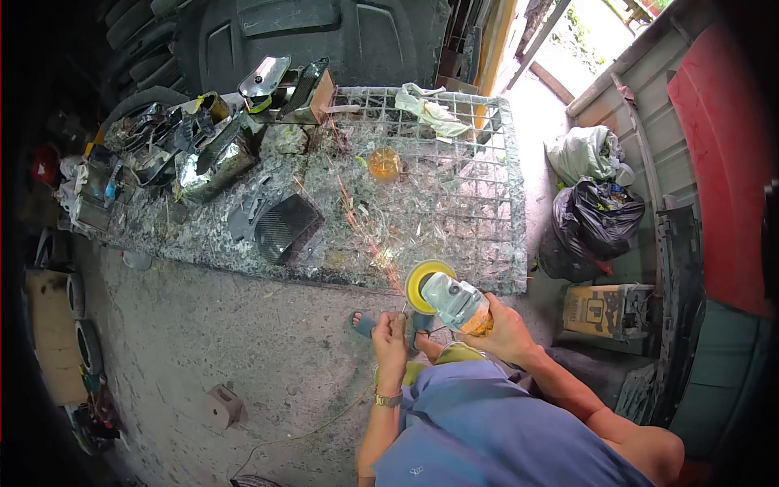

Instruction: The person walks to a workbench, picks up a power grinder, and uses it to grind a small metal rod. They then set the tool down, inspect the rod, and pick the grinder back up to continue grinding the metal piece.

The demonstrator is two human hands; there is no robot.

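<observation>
My right hand (505, 331) is wrapped round the body of an angle grinder (456, 303) with a grey head. Its yellow-rimmed disc (415, 286) faces toward my left hand (390, 338). Those left fingers are pinched on a thin metal piece (404, 308), whose tip is at the disc's edge. Orange sparks (354, 213) fly from that contact, up and across the worktable (341, 280). Most of the thin piece is hidden by the fingers, so its exact kind cannot be told.
On the table lie a dark carbon-patterned part (286, 227), a round amber container (385, 165), a pale glove or cloth (432, 112) and piled scrap parts (215, 158). A cord (304, 437) and a beige block (223, 407) are on the floor. Black bags (596, 219) stand right.
</observation>
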